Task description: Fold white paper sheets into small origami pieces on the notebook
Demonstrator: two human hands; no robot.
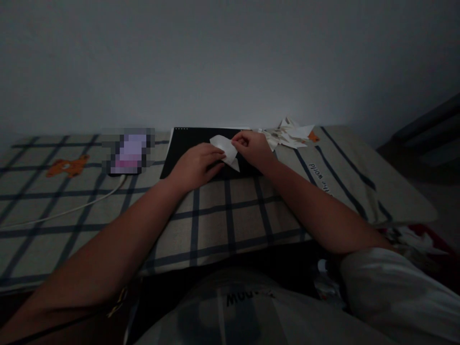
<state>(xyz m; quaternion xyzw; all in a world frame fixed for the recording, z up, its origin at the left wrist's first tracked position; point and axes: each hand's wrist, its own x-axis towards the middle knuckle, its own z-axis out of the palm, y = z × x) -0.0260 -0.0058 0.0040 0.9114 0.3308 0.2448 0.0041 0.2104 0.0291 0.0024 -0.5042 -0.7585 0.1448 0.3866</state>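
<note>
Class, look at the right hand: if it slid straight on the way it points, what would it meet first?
The right hand points leftward, so it would probably meet the left hand first, across the white paper both hold; depth is unclear.

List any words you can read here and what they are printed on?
"world", upside down, on the checked cloth near its right stripes; the words after it are too small to read.
"Moo…", upside down and partly hidden, on the person's shirt; uncertain.
The blurred patch is unreadable.
The white paper both hands hold shows no text.
</note>
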